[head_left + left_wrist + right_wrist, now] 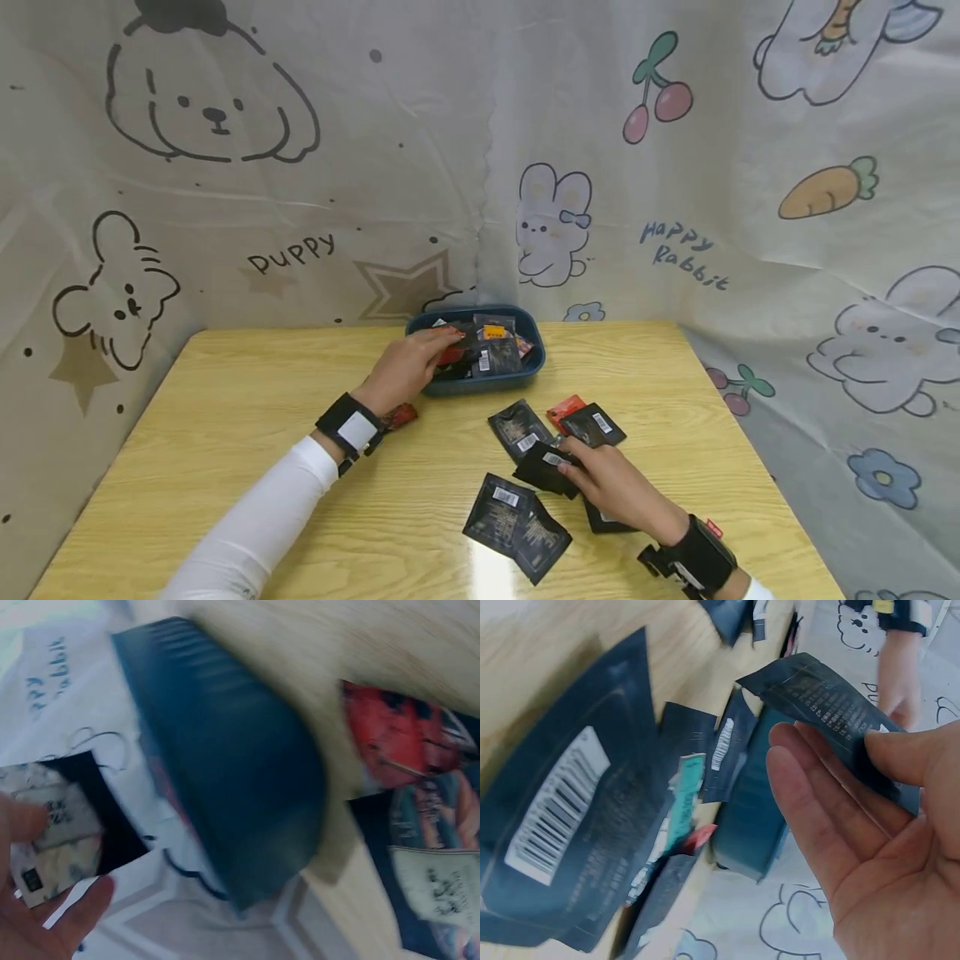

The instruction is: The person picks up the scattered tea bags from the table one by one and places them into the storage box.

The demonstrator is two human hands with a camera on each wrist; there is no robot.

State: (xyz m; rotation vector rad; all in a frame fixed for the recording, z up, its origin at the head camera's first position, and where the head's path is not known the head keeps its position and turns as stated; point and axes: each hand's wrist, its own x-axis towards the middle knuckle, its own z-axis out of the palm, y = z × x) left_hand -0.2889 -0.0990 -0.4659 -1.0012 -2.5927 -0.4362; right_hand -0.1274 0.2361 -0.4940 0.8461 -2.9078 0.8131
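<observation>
A black packet (542,468) sits pinched in your right hand (615,487), over the worktop (262,383) near other packets (489,518) with white barcode labels (506,496), their print too small to read. Well apart, your left hand (405,367) pinches a second packet (79,825) at the blue bin (483,386), which holds more packets (498,357). Behind, a cloth (420,108) reads "PUPPY" and "Happy Rabbit".

Yellowish wood-grain table (405,517), creased cartoon-print backdrop (435,125), bright reflection (491,575)
</observation>
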